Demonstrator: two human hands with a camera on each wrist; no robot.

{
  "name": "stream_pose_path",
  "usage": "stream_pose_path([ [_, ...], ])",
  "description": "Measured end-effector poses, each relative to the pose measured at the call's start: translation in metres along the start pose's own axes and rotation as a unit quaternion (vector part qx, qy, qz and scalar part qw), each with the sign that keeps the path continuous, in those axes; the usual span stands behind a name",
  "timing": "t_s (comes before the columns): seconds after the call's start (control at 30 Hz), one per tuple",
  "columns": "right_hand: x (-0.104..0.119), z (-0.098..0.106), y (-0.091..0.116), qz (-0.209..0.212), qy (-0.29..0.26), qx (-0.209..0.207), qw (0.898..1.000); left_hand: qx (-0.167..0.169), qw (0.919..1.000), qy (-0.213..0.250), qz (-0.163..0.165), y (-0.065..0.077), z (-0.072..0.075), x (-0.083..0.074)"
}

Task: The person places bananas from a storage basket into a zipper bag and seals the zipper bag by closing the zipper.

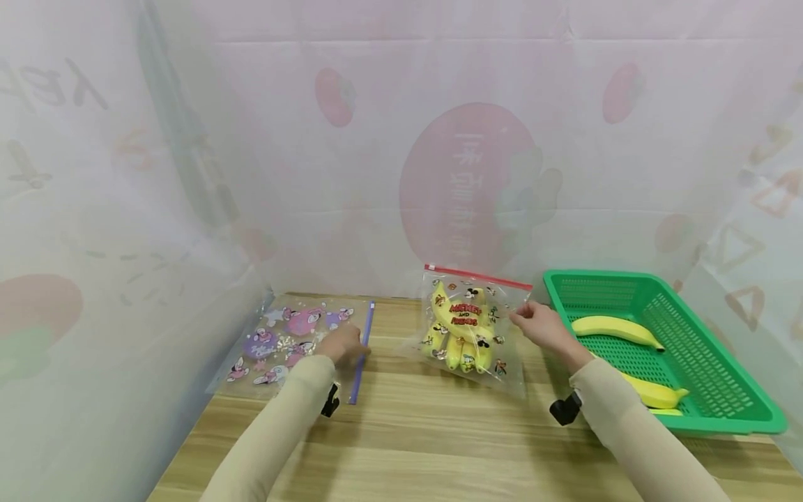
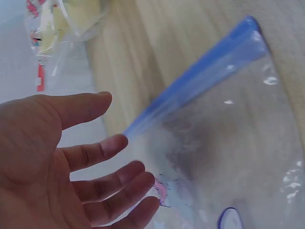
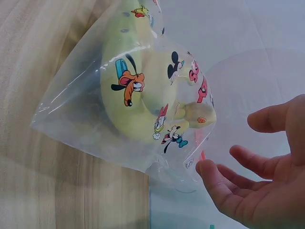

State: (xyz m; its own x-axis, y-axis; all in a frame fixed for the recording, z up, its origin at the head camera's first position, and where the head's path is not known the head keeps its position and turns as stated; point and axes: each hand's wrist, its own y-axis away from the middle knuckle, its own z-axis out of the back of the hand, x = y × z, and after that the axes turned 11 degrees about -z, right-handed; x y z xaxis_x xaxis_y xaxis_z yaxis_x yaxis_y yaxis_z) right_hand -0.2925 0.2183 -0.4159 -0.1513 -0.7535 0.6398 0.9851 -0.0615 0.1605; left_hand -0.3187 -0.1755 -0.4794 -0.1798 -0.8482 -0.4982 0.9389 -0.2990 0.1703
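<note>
Wood-grain tbl point(image 1: 420, 446) backed by printed sheeting point(image 1: 364, 174); L hand point(image 1: 341, 346) seen w/ fingers loose at blue-zip bag point(image 1: 291, 348), R hand point(image 1: 547, 328) likewise by red-zip banana bag point(image 1: 465, 314).

On my left a clear blue-zip bag point(image 1: 276, 348) lies flat; right of it, my red-zip bag point(image 1: 467, 317) bulges with yellow bananas point(image 1: 453, 352).

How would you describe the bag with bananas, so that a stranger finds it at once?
Find the green basket on the wooden table in the head view. Just left of it, beside the right hand, is the clear bag of bananas. Its red zip strip sets it apart from the flat bag farther left, whose strip is blue.
</note>
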Motion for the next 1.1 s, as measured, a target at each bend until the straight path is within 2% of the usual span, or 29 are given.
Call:
stream_pose_path([
  [0.13, -0.004, -0.005, -0.001, 0.011, 0.003, 0.011, 1.0, -0.008, 0.9989, -0.045, 0.01, -0.002, -0.011, 0.005],
  [0.27, -0.001, -0.015, 0.002, 0.048, 0.028, 0.006, 0.998, -0.012, 0.9968, -0.077, 0.014, -0.004, -0.015, 0.004],
  [0.4, 0.016, -0.033, 0.013, 0.102, 0.059, 0.007, 0.993, -0.001, 0.9969, -0.078, 0.008, -0.005, -0.014, 0.004],
  [0.5, 0.034, -0.053, 0.023, 0.152, 0.077, 0.029, 0.985, -0.003, 0.9982, -0.06, -0.01, -0.009, -0.009, 0.007],
  [0.57, 0.045, -0.069, 0.029, 0.189, 0.095, 0.042, 0.977, -0.011, 0.998, -0.057, -0.023, -0.011, -0.005, 0.011],
  [0.67, 0.06, -0.092, 0.038, 0.229, 0.117, 0.063, 0.964, -0.029, 0.9982, -0.047, -0.024, -0.014, 0.001, 0.021],
  [0.77, 0.074, -0.118, 0.045, 0.256, 0.137, 0.082, 0.953, -0.036, 0.9983, -0.044, -0.009, -0.014, 0.004, 0.033],
  [0.87, 0.087, -0.145, 0.05, 0.274, 0.182, 0.087, 0.94, -0.046, 0.9978, -0.048, 0.007, -0.013, 0.005, 0.044],
  [0.97, 0.1, -0.172, 0.054, 0.303, 0.236, 0.092, 0.919, -0.052, 0.997, -0.054, 0.018, -0.01, 0.005, 0.05],
  [1.1, 0.112, -0.206, 0.055, 0.362, 0.296, 0.091, 0.879, -0.046, 0.9969, -0.062, 0.015, -0.009, 0.005, 0.053],
])
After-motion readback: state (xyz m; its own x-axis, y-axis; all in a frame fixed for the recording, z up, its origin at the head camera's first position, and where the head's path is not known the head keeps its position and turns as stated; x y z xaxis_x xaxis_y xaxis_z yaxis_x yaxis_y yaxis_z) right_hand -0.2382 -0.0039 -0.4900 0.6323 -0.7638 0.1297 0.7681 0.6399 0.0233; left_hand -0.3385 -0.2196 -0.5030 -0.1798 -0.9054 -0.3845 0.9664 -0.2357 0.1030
